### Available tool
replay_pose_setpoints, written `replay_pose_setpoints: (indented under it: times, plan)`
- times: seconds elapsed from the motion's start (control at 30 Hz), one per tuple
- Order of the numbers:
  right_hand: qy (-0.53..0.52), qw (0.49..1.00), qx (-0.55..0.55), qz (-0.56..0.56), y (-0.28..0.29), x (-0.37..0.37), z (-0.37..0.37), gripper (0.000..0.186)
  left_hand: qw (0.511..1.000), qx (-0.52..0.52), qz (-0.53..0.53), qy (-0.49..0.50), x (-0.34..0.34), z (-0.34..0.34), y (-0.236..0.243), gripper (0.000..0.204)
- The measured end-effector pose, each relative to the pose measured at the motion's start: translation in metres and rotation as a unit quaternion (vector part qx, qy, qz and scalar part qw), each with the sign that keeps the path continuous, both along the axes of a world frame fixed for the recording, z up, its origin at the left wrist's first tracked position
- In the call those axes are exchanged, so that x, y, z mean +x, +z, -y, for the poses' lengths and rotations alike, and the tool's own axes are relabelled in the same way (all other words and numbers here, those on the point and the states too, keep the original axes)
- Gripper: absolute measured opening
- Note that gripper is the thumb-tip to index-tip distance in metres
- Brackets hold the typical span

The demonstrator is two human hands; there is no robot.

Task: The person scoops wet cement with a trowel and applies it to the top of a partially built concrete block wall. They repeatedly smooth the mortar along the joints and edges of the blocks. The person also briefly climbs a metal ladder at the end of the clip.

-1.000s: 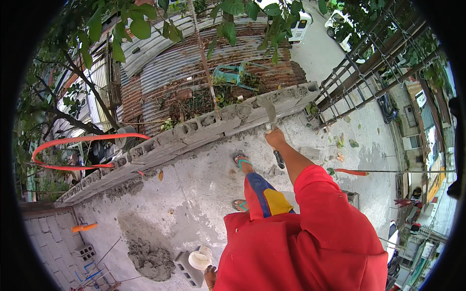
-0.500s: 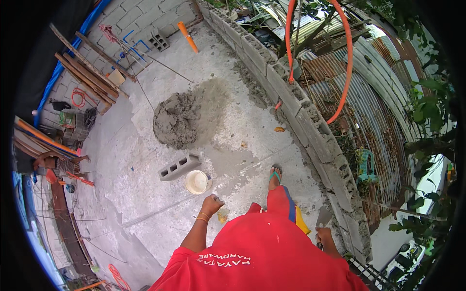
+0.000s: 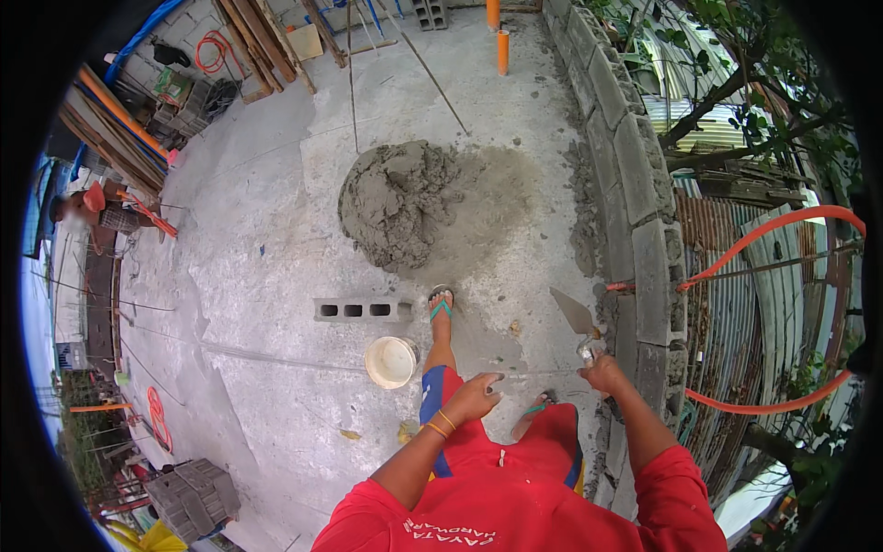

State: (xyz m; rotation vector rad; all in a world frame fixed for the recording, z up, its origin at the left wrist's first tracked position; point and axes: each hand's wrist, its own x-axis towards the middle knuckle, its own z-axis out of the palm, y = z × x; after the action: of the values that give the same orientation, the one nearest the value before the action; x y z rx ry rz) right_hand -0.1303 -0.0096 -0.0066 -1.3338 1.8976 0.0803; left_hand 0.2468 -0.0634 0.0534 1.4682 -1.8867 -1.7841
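My right hand (image 3: 605,374) is wrapped around the handle of a pointed trowel (image 3: 576,311), whose grey blade points forward, close to the block wall. Some mortar seems to cling near the base of the blade. My left hand (image 3: 472,397) hangs in front of my red shorts, fingers loosely curled with a gap at the thumb, and nothing shows in it. A white bucket (image 3: 391,362) stands to its left. Just beyond lies a hollow concrete block (image 3: 362,310), and farther off a heap of wet mortar (image 3: 395,204) spreads over the floor.
A low wall of hollow blocks (image 3: 635,175) runs along my right, with an orange hose (image 3: 773,237) looping over it. Thin rods (image 3: 432,87) stand near the heap. Orange pipes (image 3: 503,52) rise at the back. Stacked blocks (image 3: 191,500) and another person (image 3: 92,210) are at left.
I have stepped forward and turned to the right, so the heap, block and bucket are nearer. My right hand has brought the trowel forward, and my left hand has moved in front of my legs.
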Motion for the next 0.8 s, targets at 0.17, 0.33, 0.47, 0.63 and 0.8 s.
replay_pose_setpoints:
  times: [0.17, 0.33, 0.47, 0.63, 0.8]
  plan:
    - [-0.064, 0.997, 0.035, 0.029, -0.109, 0.093, 0.237, 0.072, 0.984, 0.055, 0.012, -0.168, -0.018, 0.156, -0.138, 0.025]
    - [-0.04, 0.997, 0.06, 0.001, -0.304, 0.171, 0.459, 0.062, 0.982, 0.122, 0.043, -0.137, -0.014, 0.249, -0.253, 0.039]
    - [-0.059, 0.995, 0.068, -0.051, -0.431, 0.207, 0.609, 0.051, 0.984, 0.107, 0.069, -0.126, 0.023, 0.27, -0.299, 0.044]
    - [0.034, 0.993, 0.104, -0.046, -0.513, 0.334, 0.683, 0.057, 0.995, 0.056, 0.054, -0.064, 0.033, 0.31, -0.322, 0.041]
    - [0.257, 0.957, 0.099, -0.096, -0.517, 0.34, 0.611, 0.069, 0.99, 0.127, 0.017, -0.052, 0.028, 0.339, -0.315, 0.043]
